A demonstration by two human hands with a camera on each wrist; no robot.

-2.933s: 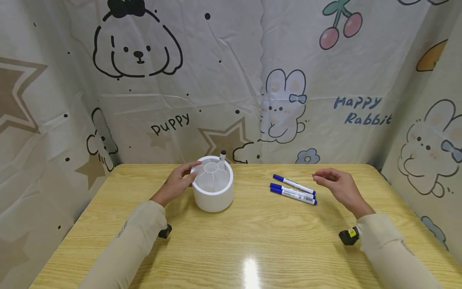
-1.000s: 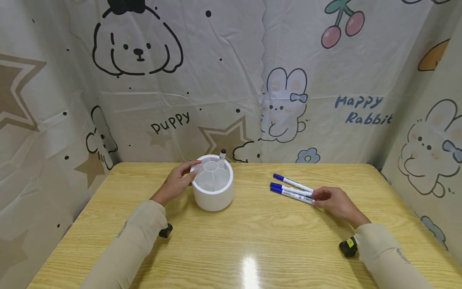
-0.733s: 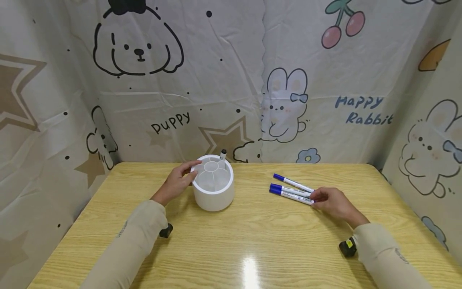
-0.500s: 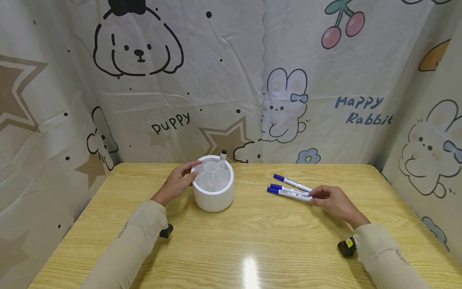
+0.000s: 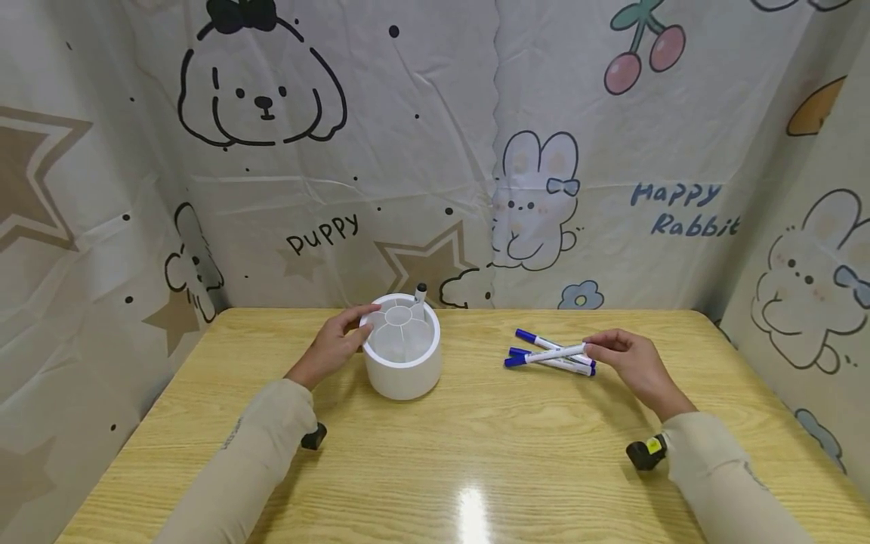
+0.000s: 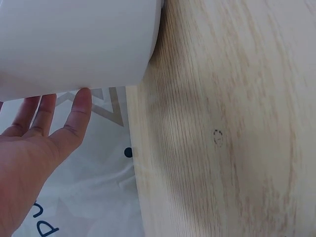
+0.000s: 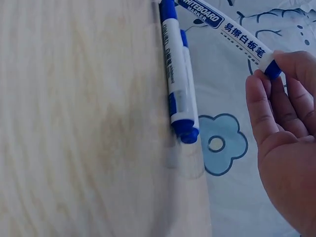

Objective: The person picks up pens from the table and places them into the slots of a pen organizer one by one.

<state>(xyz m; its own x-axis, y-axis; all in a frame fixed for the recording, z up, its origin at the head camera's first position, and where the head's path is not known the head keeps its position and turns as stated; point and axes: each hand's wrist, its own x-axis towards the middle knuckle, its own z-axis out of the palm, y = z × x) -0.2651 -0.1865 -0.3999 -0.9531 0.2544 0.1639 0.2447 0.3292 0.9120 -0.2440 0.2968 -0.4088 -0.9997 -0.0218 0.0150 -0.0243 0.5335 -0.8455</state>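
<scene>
My left hand [image 5: 329, 347] holds the left side of a round white pen holder [image 5: 402, 381], thumb and fingers at its rim. In the left wrist view, fingertips [image 6: 83, 96] touch its smooth wall. The holder has several compartments, and a black-capped marker [image 5: 420, 293] stands in one at the back right. My right hand [image 5: 632, 363] pinches the tail end of a white whiteboard marker [image 7: 242, 37] between thumb and fingers. That marker slants, its blue cap low and its tail raised, over two similar markers [image 5: 571, 366] lying on the table.
The light wooden table [image 5: 408, 468] reaches back to a patterned curtain [image 5: 421, 151] hanging along its far edge and both sides. Black wrist cameras [image 5: 646, 452] sit under both sleeves.
My right hand came down to the markers, took one by its tail and lifted that end, so it now crosses over the other two. The left hand stayed at the pen holder.
</scene>
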